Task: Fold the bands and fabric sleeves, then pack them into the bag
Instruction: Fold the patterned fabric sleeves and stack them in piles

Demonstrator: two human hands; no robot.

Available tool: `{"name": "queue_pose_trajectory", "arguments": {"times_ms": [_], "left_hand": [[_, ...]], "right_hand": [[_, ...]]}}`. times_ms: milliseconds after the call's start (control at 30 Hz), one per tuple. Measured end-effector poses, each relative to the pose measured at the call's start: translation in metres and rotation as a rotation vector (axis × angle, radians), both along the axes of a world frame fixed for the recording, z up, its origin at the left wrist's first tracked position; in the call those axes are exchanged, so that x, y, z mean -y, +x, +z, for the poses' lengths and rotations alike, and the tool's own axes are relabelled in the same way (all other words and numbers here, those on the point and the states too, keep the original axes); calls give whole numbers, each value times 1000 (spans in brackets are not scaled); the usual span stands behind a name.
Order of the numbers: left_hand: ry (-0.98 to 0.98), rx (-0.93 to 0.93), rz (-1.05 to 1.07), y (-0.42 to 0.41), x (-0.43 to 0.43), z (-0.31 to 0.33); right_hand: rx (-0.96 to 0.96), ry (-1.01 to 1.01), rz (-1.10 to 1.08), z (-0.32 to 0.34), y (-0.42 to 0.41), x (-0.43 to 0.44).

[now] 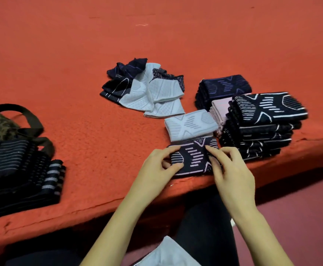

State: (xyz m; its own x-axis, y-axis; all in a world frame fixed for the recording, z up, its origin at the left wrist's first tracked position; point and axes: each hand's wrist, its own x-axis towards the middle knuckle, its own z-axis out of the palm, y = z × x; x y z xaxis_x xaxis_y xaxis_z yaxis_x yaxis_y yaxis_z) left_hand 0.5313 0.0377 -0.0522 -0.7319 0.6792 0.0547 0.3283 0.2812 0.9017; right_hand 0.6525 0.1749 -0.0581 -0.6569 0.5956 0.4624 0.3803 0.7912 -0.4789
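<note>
Two-handed: pinching dark fabric sleeve [192,157] between left hand [156,169] and right hand [231,169], finishing its fold; next, probably calling for lifting it flat onto folded stack [260,131] just beyond right hand.

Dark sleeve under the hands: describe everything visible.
The dark sleeve is knit-looking, near-black with pink bars, an X and a hatched oval. Folded into a rectangle, it lies flat on the red surface, near its front edge. The left hand pinches its left end, the right hand its right end. A folded white sleeve lies behind it.
</note>
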Motion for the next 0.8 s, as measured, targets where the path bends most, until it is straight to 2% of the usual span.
{"name": "queue_pose_trajectory", "arguments": {"times_ms": [133,267,333,400,567,800], "left_hand": [[-6,-18,-13,6,-16,2],[-24,-47,38,8,-23,-1],[-11,-53,45,9,-23,-3],[4,-82,39,12,-22,-5],[5,-171,44,15,-23,-10],[31,-139,77,18,-32,-8]], "right_hand": [[42,90,-85,3,0,-12],[22,128,-16,-5,1,-19],[-39,80,-3,-10,4,-17],[-71,35,-79,-15,10,-15],[-32,-76,-155,-24,17,-12],[-76,-150,-183,-26,13,-12]]}}
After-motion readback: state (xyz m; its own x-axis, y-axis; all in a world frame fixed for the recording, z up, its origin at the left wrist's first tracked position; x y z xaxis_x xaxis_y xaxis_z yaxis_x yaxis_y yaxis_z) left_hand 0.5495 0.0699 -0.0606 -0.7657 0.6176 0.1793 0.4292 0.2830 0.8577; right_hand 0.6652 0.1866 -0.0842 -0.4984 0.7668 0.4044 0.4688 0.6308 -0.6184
